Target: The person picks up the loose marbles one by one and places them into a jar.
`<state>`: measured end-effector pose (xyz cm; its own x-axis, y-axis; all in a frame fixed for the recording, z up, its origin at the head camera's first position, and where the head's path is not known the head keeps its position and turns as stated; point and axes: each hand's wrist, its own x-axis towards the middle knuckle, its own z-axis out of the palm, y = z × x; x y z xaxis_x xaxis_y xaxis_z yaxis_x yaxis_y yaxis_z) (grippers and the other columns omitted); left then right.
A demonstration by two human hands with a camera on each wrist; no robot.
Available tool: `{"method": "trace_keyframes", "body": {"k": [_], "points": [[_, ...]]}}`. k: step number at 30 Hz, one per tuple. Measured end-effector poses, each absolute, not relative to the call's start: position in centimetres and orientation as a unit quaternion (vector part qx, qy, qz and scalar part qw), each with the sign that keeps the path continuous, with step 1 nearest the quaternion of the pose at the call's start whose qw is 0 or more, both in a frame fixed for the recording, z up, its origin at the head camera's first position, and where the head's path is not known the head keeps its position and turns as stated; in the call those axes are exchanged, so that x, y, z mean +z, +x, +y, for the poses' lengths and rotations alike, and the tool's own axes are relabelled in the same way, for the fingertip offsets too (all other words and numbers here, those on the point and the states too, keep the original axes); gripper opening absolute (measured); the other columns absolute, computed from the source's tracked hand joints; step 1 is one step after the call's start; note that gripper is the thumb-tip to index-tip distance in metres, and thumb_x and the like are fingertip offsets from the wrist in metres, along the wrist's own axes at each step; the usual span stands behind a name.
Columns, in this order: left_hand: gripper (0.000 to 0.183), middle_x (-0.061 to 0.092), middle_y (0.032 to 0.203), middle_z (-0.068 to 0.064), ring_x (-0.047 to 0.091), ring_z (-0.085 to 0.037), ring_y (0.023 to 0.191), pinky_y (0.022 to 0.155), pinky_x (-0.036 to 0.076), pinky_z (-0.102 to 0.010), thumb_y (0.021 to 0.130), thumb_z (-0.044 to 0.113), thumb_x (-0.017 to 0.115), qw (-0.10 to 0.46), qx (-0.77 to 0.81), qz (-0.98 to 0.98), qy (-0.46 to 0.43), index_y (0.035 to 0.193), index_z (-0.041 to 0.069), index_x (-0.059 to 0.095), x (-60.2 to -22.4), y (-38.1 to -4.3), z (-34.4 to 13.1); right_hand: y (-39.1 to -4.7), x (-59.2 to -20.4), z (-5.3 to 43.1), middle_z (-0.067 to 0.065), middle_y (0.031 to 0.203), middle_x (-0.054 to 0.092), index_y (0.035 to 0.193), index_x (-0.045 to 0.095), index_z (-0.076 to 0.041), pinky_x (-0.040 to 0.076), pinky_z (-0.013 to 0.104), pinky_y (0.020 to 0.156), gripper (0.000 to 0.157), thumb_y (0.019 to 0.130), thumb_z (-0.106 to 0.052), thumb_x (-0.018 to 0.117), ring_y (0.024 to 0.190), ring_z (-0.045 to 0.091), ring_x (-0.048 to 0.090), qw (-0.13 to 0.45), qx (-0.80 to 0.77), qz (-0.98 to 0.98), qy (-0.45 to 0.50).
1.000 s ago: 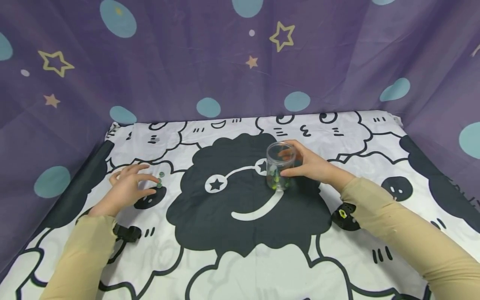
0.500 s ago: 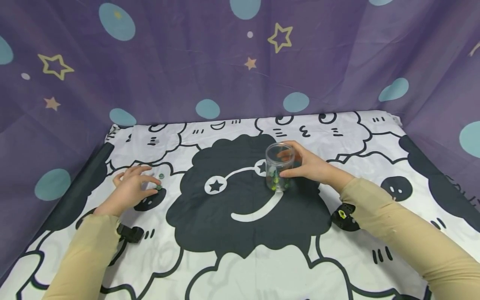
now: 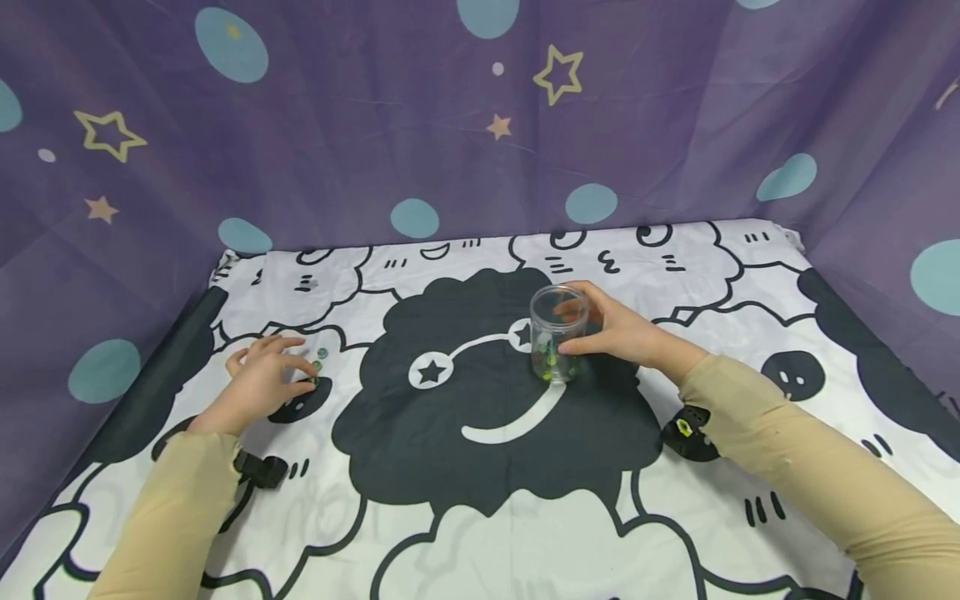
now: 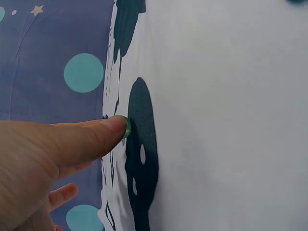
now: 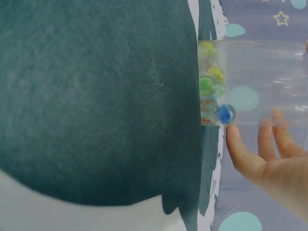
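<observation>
My left hand (image 3: 258, 379) is at the left of the cloth, pinching a green glass marble (image 4: 127, 128) between thumb and index finger; the thumb covers much of it in the left wrist view. Just beyond those fingertips two more greenish marbles lie on the cloth, the farther marble (image 3: 322, 353) apart from the hand. Right of centre, a clear plastic jar (image 3: 558, 321) stands upright without a lid. Its side is held by my right hand (image 3: 615, 329), thumb in front and fingers behind. Several green, yellow and blue marbles (image 5: 208, 85) lie at the jar's bottom.
A white cloth (image 3: 510, 550) printed with cartoon sheep covers the table, a large dark sheep shape (image 3: 480, 400) at its middle. Purple curtains (image 3: 337, 125) with stars and blue dots close off the back and both sides.
My left hand has shifted slightly right to the marbles, and its thumb and index finger have closed on one. The right hand and the jar stay in place.
</observation>
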<state>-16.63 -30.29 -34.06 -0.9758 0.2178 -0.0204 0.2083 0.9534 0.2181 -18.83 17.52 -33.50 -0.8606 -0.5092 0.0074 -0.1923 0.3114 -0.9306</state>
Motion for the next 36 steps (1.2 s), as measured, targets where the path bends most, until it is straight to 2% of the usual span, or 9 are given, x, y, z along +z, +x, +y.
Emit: {"method": "trace_keyframes", "body": {"k": [14,36], "points": [[0.010,0.044,0.134,-0.029,0.022,-0.054,0.126,0.092,0.005,-0.071,0.077,0.016,0.077,0.023,0.130,0.986,0.106,0.083,0.008,0.074,-34.30,-16.42,-30.83,-18.89,-33.55,17.53,0.022,0.138,0.045,0.144,0.027,-0.009,0.045,0.050,0.095,0.075,0.083,-0.005,0.071,0.130,0.039,0.040,0.148,-0.543,0.797,-0.219],[0.011,0.041,0.137,-0.029,0.021,-0.055,0.127,0.092,0.005,-0.071,0.078,0.017,0.076,0.009,0.133,0.986,0.101,0.085,0.010,0.073,-34.13,-16.13,-30.98,-18.86,-33.60,17.59,0.022,0.137,0.045,0.144,0.028,-0.010,0.046,0.049,0.094,0.075,0.083,-0.005,0.071,0.130,0.040,0.041,0.145,-0.544,0.795,-0.224]]}}
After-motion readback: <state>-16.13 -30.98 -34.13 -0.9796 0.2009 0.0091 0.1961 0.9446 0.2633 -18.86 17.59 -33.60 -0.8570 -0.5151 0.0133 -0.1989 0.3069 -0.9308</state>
